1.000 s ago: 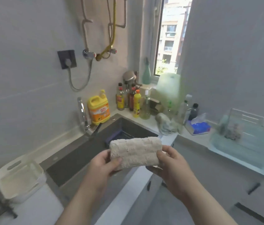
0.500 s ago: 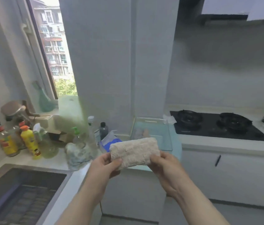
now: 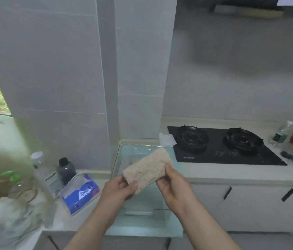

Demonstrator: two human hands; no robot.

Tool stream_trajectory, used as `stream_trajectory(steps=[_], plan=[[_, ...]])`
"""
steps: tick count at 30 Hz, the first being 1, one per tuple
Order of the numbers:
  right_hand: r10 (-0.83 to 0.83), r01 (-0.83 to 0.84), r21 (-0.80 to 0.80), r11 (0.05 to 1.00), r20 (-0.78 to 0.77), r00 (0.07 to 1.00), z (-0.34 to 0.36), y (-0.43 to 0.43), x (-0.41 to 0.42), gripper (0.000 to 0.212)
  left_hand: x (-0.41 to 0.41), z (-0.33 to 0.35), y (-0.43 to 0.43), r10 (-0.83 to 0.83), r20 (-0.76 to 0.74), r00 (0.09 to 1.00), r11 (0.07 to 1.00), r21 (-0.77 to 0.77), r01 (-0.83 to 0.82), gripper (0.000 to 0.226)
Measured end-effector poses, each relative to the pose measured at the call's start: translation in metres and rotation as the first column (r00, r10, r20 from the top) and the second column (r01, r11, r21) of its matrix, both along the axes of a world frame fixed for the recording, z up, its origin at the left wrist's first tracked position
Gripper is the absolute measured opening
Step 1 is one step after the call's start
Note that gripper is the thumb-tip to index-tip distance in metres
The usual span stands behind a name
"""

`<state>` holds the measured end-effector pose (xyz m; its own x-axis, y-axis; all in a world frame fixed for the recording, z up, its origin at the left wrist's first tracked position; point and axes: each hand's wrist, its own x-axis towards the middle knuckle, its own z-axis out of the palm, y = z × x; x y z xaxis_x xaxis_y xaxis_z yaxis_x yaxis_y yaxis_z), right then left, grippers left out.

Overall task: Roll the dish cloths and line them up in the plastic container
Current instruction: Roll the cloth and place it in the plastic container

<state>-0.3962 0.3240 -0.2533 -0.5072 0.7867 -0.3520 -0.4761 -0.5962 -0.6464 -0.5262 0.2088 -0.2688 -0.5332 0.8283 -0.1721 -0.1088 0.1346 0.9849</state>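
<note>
**Beige fuzzy dish cloth (image 3: 147,168) being held over the clear plastic container (image 3: 138,222)**

Both forearms are reaching in from the bottom edge. The left hand (image 3: 119,188) is pinching the cloth's near left end, thumb on top and fingers curled underneath. The right hand (image 3: 173,184) is gripping the right side, thumb pressing on the upper face and the other fingers tucked below. The cloth is folded into a thick oblong bundle and is hanging in the air, tilting so that its right end is pointing up and away. It is not touching the container, which is sitting directly beneath it on the pale countertop (image 3: 232,175).

Just left of the container, a blue and white soft tissue pack (image 3: 81,193) is lying open at the top. Behind it, a small dark bottle with a black cap (image 3: 66,170) is standing beside a clear bottle with a white cap (image 3: 39,165). Farther right, a black glass two-burner gas hob (image 3: 221,147) is sitting in the counter, with a white crumpled paper (image 3: 166,139) touching its near left corner. Several bottles (image 3: 280,134) are standing at the far right, too blurred to tell apart.
</note>
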Motion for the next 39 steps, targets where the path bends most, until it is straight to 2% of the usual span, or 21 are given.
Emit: stream_trajectory(steps=[4,6,10,13,14,16,19,21,23,25,28,30,31,32,33,34,38,39], plan=[[-0.018,0.028,-0.072,0.997,0.147,0.989,-0.018,0.058,-0.049,0.027,-0.026,-0.011,0.059,0.070,-0.102,0.992,0.995,-0.057,-0.076,0.033],[-0.022,0.047,-0.122,0.991,0.200,0.979,-0.025,0.079,-0.070,0.025,-0.028,-0.014,0.081,0.071,-0.213,0.974,0.993,-0.073,-0.088,0.021],[-0.003,0.062,-0.188,0.980,0.297,0.955,-0.037,0.111,-0.105,0.017,-0.036,-0.030,0.108,-0.014,-0.481,0.877,0.991,-0.123,-0.051,0.019],[0.041,0.064,-0.252,0.966,0.394,0.918,-0.064,0.138,-0.126,0.021,-0.050,-0.048,0.115,-0.159,-0.654,0.740,0.980,-0.198,0.035,0.045],[0.067,0.057,-0.273,0.960,0.425,0.903,-0.078,0.147,-0.133,0.021,-0.056,-0.054,0.116,-0.160,-0.679,0.716,0.974,-0.228,0.001,0.049],[0.121,0.030,-0.278,0.960,0.508,0.853,-0.106,0.162,-0.145,0.025,-0.065,-0.067,0.114,-0.143,-0.670,0.728,0.943,-0.315,-0.105,0.047],[0.137,-0.017,-0.177,0.984,0.695,0.706,-0.145,0.176,-0.158,0.025,-0.075,-0.093,0.118,-0.232,-0.598,0.767,0.894,-0.441,-0.074,0.059],[0.124,-0.029,-0.135,0.990,0.770,0.626,-0.161,0.183,-0.165,0.028,-0.079,-0.106,0.127,-0.346,-0.602,0.719,0.864,-0.504,-0.006,0.069],[0.111,-0.085,-0.077,0.993,0.840,0.531,-0.168,0.187,-0.169,0.032,-0.081,-0.116,0.138,-0.413,-0.614,0.672,0.816,-0.577,-0.025,0.075],[0.057,-0.137,-0.003,0.991,0.918,0.393,-0.173,0.189,-0.174,0.030,-0.080,-0.122,0.147,-0.493,-0.575,0.653,0.737,-0.674,-0.036,0.075],[-0.006,-0.222,0.077,0.972,0.953,0.304,-0.179,0.184,-0.179,0.023,-0.078,-0.127,0.156,-0.601,-0.524,0.604,0.647,-0.762,-0.017,0.072],[-0.054,-0.351,0.107,0.930,0.986,0.158,-0.184,0.184,-0.180,0.030,-0.080,-0.129,0.156,-0.629,-0.537,0.563,0.622,-0.781,-0.050,0.071],[-0.061,-0.431,0.077,0.899,0.997,0.049,-0.184,0.185,-0.178,0.036,-0.080,-0.130,0.155,-0.636,-0.550,0.541,0.622,-0.780,-0.061,0.072],[-0.055,-0.501,0.040,0.865,0.998,-0.016,-0.180,0.185,-0.176,0.042,-0.080,-0.129,0.154,-0.646,-0.558,0.522,0.623,-0.780,-0.062,0.072],[-0.035,-0.537,0.021,0.843,0.999,-0.017,-0.177,0.186,-0.173,0.047,-0.080,-0.129,0.152,-0.657,-0.558,0.507,0.621,-0.782,-0.057,0.072],[0.025,-0.541,-0.007,0.841,0.999,0.026,-0.173,0.186,-0.170,0.049,-0.081,-0.128,0.151,-0.669,-0.554,0.495,0.615,-0.787,-0.048,0.073],[0.230,-0.550,-0.066,0.833,0.945,0.234,-0.165,0.176,-0.163,0.039,-0.085,-0.127,0.149,-0.686,-0.500,0.529,0.586,-0.810,-0.006,0.072],[0.280,-0.547,-0.081,0.833,0.915,0.290,-0.168,0.172,-0.165,0.043,-0.085,-0.128,0.149,-0.687,-0.489,0.538,0.580,-0.815,0.000,0.072]])
